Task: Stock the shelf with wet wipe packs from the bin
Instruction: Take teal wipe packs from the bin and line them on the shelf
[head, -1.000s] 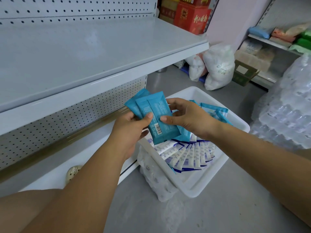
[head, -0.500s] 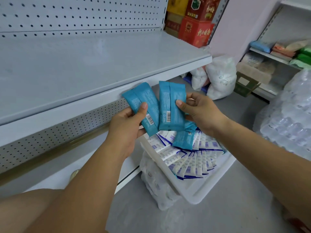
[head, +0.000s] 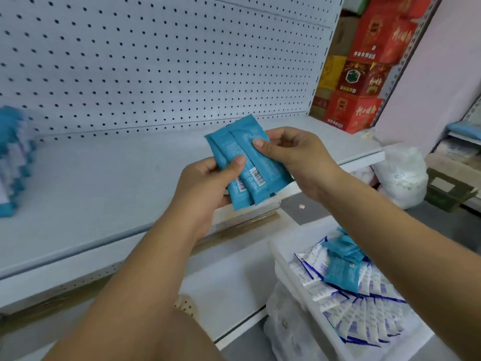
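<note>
Two hands hold teal wet wipe packs (head: 250,162) above the grey shelf (head: 104,178).

The left hand (head: 205,183) grips the lower part of the packs, its thumb pressed on the front. The right hand (head: 294,157) pinches their upper right edge between thumb and fingers. The packs overlap, barcodes toward the camera. At the far left of the shelf stands a blurred stack of packs (head: 13,162). Low on the right, the white bin (head: 289,238) holds more teal packs (head: 341,272) on a fan of white-and-blue packs (head: 364,316). Red cartons (head: 356,110) stand past the shelf end.
</note>
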A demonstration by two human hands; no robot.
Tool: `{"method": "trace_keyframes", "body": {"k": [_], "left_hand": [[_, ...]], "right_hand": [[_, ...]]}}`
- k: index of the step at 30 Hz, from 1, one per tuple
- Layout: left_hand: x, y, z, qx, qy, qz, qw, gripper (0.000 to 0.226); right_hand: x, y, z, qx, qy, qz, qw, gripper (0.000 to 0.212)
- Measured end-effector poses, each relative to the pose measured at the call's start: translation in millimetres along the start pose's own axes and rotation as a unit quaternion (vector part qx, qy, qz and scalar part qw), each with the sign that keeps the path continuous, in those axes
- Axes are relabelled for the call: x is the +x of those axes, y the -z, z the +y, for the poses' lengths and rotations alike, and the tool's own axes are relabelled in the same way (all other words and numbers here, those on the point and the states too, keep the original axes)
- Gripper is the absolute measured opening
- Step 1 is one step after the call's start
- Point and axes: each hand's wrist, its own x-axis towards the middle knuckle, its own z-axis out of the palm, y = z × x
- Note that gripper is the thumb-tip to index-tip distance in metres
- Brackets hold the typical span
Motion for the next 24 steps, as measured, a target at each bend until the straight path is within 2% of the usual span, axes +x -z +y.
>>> {"method": "trace_keyframes", "body": {"k": [4, 8, 10, 12, 14, 16, 18, 20, 24], "left_hand": [[-7.0, 70.0, 40.6, 0.055, -0.076, 0.107, 0.99, 0.017], [-16.6, 138.6, 64.3, 0.134, -0.167, 0.224, 0.951, 0.007], [-21.6, 162.5, 70.5, 0.16, -0.209, 0.259, 0.929, 0.006], [-24.1, 182.2, 72.5, 0.202, -0.232, 0.286, 0.907, 0.006], [-25.2, 197.1, 73.6, 0.252, -0.231, 0.296, 0.892, 0.01], [-25.5, 205.9, 73.5, 0.319, -0.217, 0.293, 0.875, 0.024], [-29.0, 210.8, 74.0, 0.382, -0.195, 0.28, 0.859, 0.041], [-32.8, 214.3, 75.4, 0.382, -0.166, 0.245, 0.876, 0.047], [-34.2, 217.9, 78.3, 0.346, -0.126, 0.201, 0.908, 0.04]], "right_hand": [[20.7, -67.6, -23.1, -0.031, 0.018, -0.027, 0.999, 0.018], [31.6, -138.2, -43.4, 0.026, -0.039, -0.155, 0.987, 0.034], [31.5, -176.2, -53.0, 0.047, -0.061, -0.217, 0.973, 0.04], [27.6, -212.4, -55.3, 0.062, -0.059, -0.243, 0.966, 0.042], [24.1, -242.8, -50.1, 0.088, -0.049, -0.25, 0.963, 0.048], [20.6, -261.6, -42.9, 0.122, -0.047, -0.25, 0.959, 0.056], [19.7, -269.1, -38.1, 0.156, -0.053, -0.237, 0.957, 0.055], [21.6, -269.6, -34.6, 0.184, -0.06, -0.226, 0.955, 0.052], [23.2, -268.3, -24.3, 0.226, -0.075, -0.217, 0.947, 0.052]]}}
